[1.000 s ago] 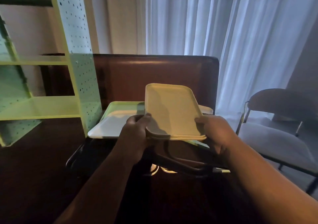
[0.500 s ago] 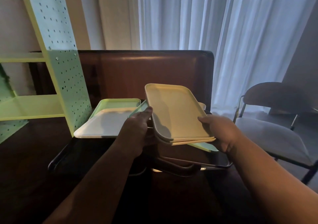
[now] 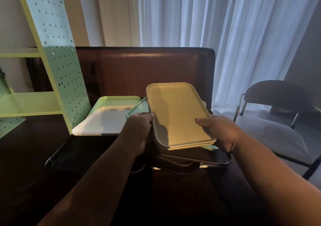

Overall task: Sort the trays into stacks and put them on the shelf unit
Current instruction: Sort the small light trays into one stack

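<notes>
A small stack of cream-yellow trays [image 3: 177, 114] is held above the dark table, tilted toward me. My left hand [image 3: 139, 132] grips its left edge and my right hand [image 3: 220, 132] grips its right edge with the thumb on top. Beneath lie a mint tray [image 3: 137, 108] and dark trays [image 3: 217, 159]. To the left, a white tray [image 3: 102, 121] overlaps a light green tray [image 3: 116, 100], and a black tray [image 3: 73, 156] sits nearer me. The green pegboard shelf unit [image 3: 57, 60] stands at the left, its lower shelf [image 3: 29, 104] bare.
A large dark brown tray or board [image 3: 144, 69] stands upright behind the pile. A grey cushioned chair [image 3: 271, 125] sits to the right of the table. White curtains [image 3: 225, 26] hang behind.
The view has shifted slightly right, so the shelf unit sits further left. The cream stack stays in both hands and has tilted a little more clockwise.
</notes>
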Demonstrator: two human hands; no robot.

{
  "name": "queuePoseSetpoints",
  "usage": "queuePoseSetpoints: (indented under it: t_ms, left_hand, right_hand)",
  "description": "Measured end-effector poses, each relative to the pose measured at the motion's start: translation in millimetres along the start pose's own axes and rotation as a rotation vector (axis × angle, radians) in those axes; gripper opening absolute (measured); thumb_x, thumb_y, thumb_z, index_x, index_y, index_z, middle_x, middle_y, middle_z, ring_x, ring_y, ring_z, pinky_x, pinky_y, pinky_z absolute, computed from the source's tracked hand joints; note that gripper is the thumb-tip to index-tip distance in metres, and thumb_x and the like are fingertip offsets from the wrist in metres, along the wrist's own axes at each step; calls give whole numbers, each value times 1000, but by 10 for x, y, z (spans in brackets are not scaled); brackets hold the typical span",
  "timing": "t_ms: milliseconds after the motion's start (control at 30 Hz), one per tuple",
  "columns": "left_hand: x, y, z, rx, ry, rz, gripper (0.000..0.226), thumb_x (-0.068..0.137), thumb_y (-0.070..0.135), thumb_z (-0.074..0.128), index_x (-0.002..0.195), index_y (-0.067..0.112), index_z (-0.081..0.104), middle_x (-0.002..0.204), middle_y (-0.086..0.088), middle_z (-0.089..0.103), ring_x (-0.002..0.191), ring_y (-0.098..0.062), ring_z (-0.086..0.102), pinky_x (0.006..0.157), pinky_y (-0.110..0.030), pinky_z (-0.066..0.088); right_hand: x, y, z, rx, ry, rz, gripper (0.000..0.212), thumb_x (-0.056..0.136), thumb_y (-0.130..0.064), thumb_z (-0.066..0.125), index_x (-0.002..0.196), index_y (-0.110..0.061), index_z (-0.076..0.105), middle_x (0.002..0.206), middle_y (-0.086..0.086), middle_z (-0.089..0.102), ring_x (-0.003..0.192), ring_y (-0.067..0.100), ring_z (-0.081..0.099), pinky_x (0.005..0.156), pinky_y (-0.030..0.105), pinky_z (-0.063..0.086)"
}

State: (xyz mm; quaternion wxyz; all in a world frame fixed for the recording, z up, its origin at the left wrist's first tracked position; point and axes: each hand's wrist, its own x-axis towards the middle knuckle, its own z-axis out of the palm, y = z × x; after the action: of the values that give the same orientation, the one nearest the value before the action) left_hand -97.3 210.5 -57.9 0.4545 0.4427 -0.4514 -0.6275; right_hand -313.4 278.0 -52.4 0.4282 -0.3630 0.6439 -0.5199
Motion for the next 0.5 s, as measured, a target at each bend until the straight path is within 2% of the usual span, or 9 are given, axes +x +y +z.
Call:
queuePoseSetpoints:
  t_ms: [100,167,233,267,333,433,467,500]
  left_hand:
    - [-15,4,73,118,22,22,29,102,18,53,121,-3,59,113,-21,66,108,-37,63,95,-49,54]
    - [-13,1,79,167,41,37,26,101,16,54,122,1,59,114,-19,65,107,-35,63,94,-48,55]
    - [1,-7,61,206,52,43,24,99,11,56,121,1,60,117,-22,66,107,-37,64,94,-51,55]
    - [6,-12,59,217,56,42,26,97,9,56,122,0,58,118,-23,65,107,-38,64,94,-53,55]
    - [-5,1,73,256,59,57,31,97,5,56,127,-3,55,118,-23,64,106,-37,63,89,-49,57]
    - [-38,15,58,304,23,49,35,95,7,59,128,1,54,115,-20,66,103,-36,67,87,-48,59]
    - [-73,27,41,322,3,30,33,94,11,62,125,2,56,111,-18,68,98,-35,69,84,-47,61]
    - [-122,38,25,354,-14,6,28,94,16,64,119,3,58,106,-17,71,92,-32,72,77,-42,62]
  right_hand:
    - [7,-1,-5,30,-35,-15,14,90,-2,66,99,-13,68,95,14,73,90,31,71,77,43,57]
    - [24,-1,-15,43,-64,-6,17,90,-3,66,104,-13,68,98,15,73,92,33,71,80,45,56]
    - [35,-9,-7,74,-78,23,18,93,-12,65,111,-9,66,100,16,74,94,34,71,83,46,57]
    - [38,-14,5,98,-71,36,20,95,-17,64,111,-6,64,98,16,74,91,33,71,79,43,57]
    - [28,-44,28,65,2,21,17,97,-20,62,104,-5,64,81,13,71,72,27,68,62,33,54]
    - [14,-133,31,-72,102,-17,18,99,-22,60,86,-9,60,68,6,57,57,17,54,38,21,46]
    - [55,-153,3,-99,119,-20,22,98,-24,61,83,-9,59,69,6,56,57,17,53,38,20,46]
    - [99,-169,-22,-120,130,-19,24,96,-27,63,86,-6,60,72,7,59,59,18,56,44,21,48]
